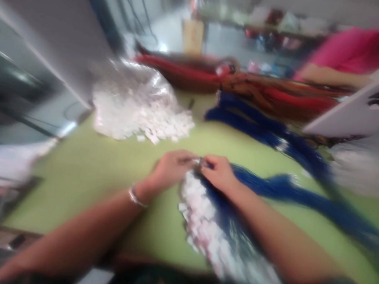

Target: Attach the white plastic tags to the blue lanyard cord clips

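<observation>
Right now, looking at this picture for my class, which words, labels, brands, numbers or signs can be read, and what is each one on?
None can be read.
Small item between the left hand and right hand: too blurred.
White pieces by the clear plastic bag: too small and blurred.
Clear plastic bag: no lettering discernible.
Goods on the back shelf: too blurred.

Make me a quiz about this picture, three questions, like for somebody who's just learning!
1. Pick one: what is heaped on the near side of the left hand and right hand? A: red apples. B: white pieces. C: spoons.
2. True or false: the bracelet is on the right wrist.
3. Fill in: the long strands on the green table are ____.

Key: 1. B. 2. False; left wrist. 3. Blue.
</observation>
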{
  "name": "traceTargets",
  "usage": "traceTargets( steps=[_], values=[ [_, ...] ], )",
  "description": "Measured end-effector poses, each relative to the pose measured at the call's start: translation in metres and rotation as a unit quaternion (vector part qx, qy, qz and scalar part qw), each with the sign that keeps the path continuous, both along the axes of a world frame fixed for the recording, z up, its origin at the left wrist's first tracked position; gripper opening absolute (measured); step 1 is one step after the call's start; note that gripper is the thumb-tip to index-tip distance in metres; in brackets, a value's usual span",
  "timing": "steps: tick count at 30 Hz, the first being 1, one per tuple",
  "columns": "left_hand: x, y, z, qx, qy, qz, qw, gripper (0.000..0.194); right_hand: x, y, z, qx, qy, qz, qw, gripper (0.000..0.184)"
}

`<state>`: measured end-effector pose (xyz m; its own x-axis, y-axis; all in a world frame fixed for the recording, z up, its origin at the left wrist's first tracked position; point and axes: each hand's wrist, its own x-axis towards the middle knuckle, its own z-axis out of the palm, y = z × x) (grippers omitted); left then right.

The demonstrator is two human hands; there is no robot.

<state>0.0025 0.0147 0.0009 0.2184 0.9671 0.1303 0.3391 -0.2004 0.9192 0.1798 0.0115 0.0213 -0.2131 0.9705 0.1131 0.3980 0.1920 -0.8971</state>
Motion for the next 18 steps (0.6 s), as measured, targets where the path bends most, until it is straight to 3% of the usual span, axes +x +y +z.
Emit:
traceTargets(
  steps=[3, 5, 8, 9, 10, 12, 13, 14, 18],
  values=[
    [-0.002, -0.003, 0.006, 0.021, 0.011, -0.020, 1.000, 0.018, 0.001, 0.001, 0.003, -0.046, 0.052, -0.027, 0.997, 0.014],
    [-0.007, -0.004, 0.015, 0.031, 0.020, -0.121, 0.992, 0.018, 0.002, 0.002, 0.006, -0.082, 0.102, -0.065, 0.989, 0.015],
    [-0.015, 0.000, 0.029, 0.051, 0.040, -0.320, 0.945, 0.021, 0.003, 0.003, 0.009, -0.120, 0.148, -0.082, 0.978, 0.017],
    [-0.018, 0.003, 0.031, 0.064, 0.052, -0.329, 0.941, 0.021, 0.003, 0.003, 0.009, -0.122, 0.152, -0.074, 0.978, 0.017],
    [-0.022, 0.008, 0.031, 0.084, 0.070, -0.286, 0.952, 0.020, 0.003, 0.003, 0.009, -0.119, 0.153, -0.063, 0.979, 0.016],
    [-0.029, 0.023, 0.024, 0.140, 0.132, -0.106, 0.976, 0.021, 0.003, 0.001, 0.008, -0.108, 0.161, -0.041, 0.980, 0.012],
    [-0.033, 0.031, 0.019, 0.171, 0.173, -0.002, 0.970, 0.022, 0.003, 0.001, 0.007, -0.107, 0.170, -0.034, 0.979, 0.011],
    [-0.037, 0.040, 0.012, 0.196, 0.222, 0.050, 0.954, 0.024, 0.003, 0.000, 0.006, -0.108, 0.179, -0.032, 0.977, 0.012],
    [-0.043, 0.063, -0.010, 0.215, 0.375, 0.037, 0.901, 0.027, 0.000, -0.001, 0.003, -0.122, 0.183, -0.036, 0.975, 0.018]
  ],
)
